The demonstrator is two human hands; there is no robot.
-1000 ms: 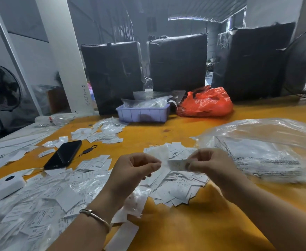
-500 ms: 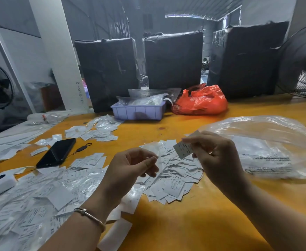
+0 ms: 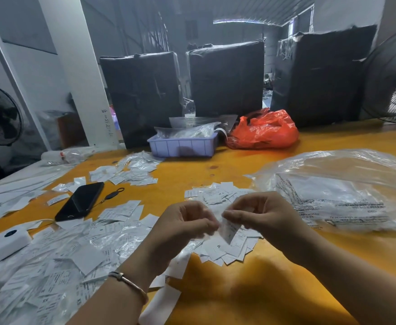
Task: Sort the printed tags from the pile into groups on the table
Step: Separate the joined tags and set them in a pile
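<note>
White printed paper tag (image 3: 229, 228) hangs pinched between right hand (image 3: 266, 213) and left hand (image 3: 182, 221) fingers over the six-o'clock pile (image 3: 225, 250) on the orange desk (image 3: 251, 292); read its print, then drop it on the matching group.

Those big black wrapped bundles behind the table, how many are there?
3, standing in a row along the table's far edge: one on the left behind the purple tray, one in the middle, one on the right. More could be hidden behind them.
</note>
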